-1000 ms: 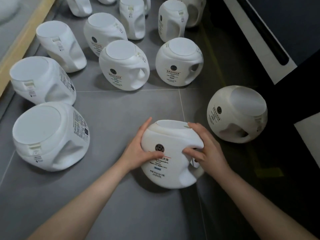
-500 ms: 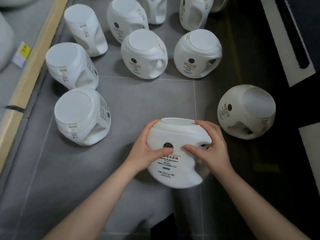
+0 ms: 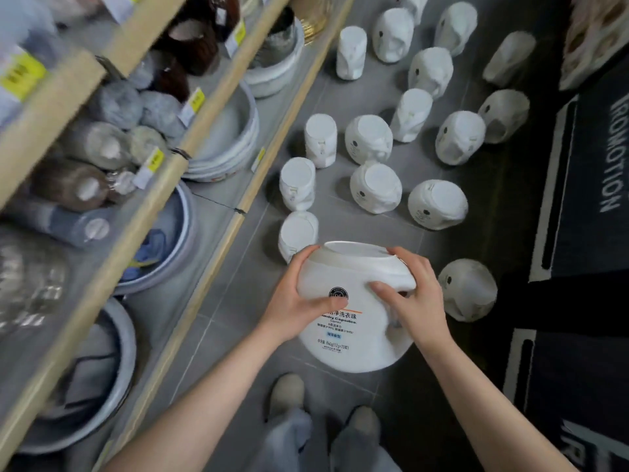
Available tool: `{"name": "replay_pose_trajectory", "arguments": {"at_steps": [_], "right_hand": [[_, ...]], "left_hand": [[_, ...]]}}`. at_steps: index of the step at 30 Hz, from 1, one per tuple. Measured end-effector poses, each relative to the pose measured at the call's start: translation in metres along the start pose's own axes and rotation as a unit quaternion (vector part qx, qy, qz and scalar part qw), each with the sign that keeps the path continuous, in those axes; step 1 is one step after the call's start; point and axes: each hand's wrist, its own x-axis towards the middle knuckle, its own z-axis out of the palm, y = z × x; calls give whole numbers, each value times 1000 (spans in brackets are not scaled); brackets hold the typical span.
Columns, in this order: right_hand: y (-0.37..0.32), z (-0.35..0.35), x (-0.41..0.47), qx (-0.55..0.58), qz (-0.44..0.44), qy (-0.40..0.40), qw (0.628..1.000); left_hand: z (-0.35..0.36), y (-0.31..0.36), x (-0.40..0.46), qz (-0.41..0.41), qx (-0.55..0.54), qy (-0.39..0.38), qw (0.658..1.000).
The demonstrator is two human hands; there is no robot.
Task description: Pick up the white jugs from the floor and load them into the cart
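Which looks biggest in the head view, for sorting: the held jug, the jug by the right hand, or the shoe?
1. Held jug, largest, though it is nearest the camera.
2. Floor jug beside the right hand.
3. Left shoe, smallest.

I have both bare forearms reaching forward, converging from the lower corners. My left hand [image 3: 293,301] cups the white jug's [image 3: 354,332] left side, thumb laid across its front. My right hand [image 3: 417,301] clasps the right side, fingers [image 3: 386,290] curled into the handle recess.
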Motion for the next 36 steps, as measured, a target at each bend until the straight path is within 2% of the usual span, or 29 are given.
{"name": "replay_pose_trajectory", "arguments": {"at_steps": [5, 8, 14, 17, 24, 27, 36], "right_hand": [[-96, -13, -37, -8, 5, -87, 996], [-124, -17, -65, -17, 18, -139, 990], [-172, -11, -115, -46, -29, -246, 968], [-195, 2, -138, -69, -50, -295, 952], [-259, 61, -213, -93, -128, -395, 905], [-280, 92, -262, -99, -150, -430, 885], [-314, 190, -484, -95, -238, -537, 804]], "left_hand": [[-18, 59, -90, -27, -10, 88, 996], [-18, 64, -137, -55, -31, 131, 989], [-18, 78, -234, -93, -58, 234, 966], [-22, 85, -280, -86, -79, 285, 951], [-48, 71, -396, -75, -155, 408, 897], [-64, 62, -455, -71, -154, 459, 872], [-91, -13, -695, -44, -197, 571, 796]]}}
